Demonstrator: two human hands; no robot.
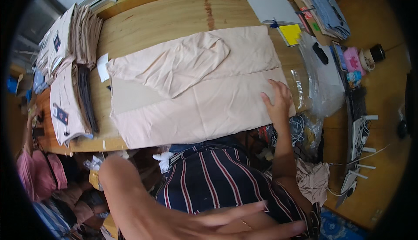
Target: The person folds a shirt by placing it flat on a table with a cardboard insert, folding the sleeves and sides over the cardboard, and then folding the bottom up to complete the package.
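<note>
A pale pink garment (pixel 235 96), which looks like a pair of trousers, lies spread lengthwise across the wooden table. Its upper layer is bunched and creased toward the middle left. My right hand (pixel 278 103) rests on the garment's right end near the close edge, fingers spread and nothing held. Close to the camera, my left hand (pixel 174 220) is raised in front of my body, well off the cloth. Two of its fingers stretch out to the right, and I see nothing in them; the rest of that hand is partly cut off.
Stacks of folded pale trousers (pixel 69 96) with dark tags stand at the left. White sheets (pixel 272 9), a yellow card (pixel 290 34), folded blue clothes (pixel 326 11) and clear plastic bags (pixel 324 83) lie at the right. Another person in pink (pixel 43 174) sits at the far left.
</note>
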